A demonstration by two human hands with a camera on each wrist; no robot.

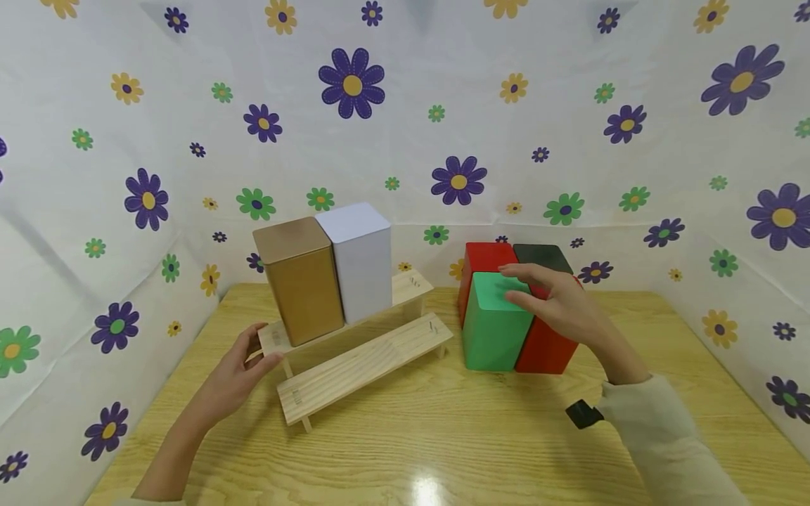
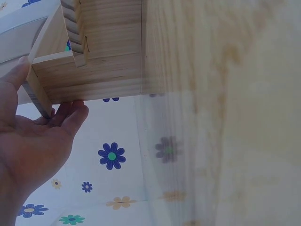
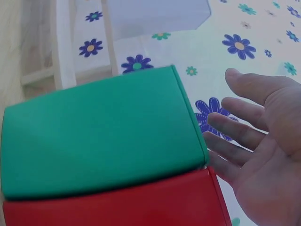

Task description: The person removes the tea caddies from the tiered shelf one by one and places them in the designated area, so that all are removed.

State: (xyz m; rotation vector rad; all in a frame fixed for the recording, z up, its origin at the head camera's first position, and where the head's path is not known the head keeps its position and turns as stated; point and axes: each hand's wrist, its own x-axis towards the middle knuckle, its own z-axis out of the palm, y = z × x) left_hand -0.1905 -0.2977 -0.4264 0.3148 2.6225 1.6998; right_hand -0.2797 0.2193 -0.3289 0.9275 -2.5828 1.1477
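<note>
Left hand (image 1: 230, 379) is gripping the rack (image 1: 367, 369); right hand (image 1: 560, 302), fingers apart, is holding nothing, the green box (image 1: 496, 334) standing below it.

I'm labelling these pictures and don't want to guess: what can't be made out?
- Head view: the back red box's lower front, hidden by the green box.
- Head view: most of the front red box's top, hidden by the right hand.
- Left wrist view: the wooden stand's remainder, cut off by the top edge.
- Right wrist view: the white box's remainder, likewise cut off.
</note>
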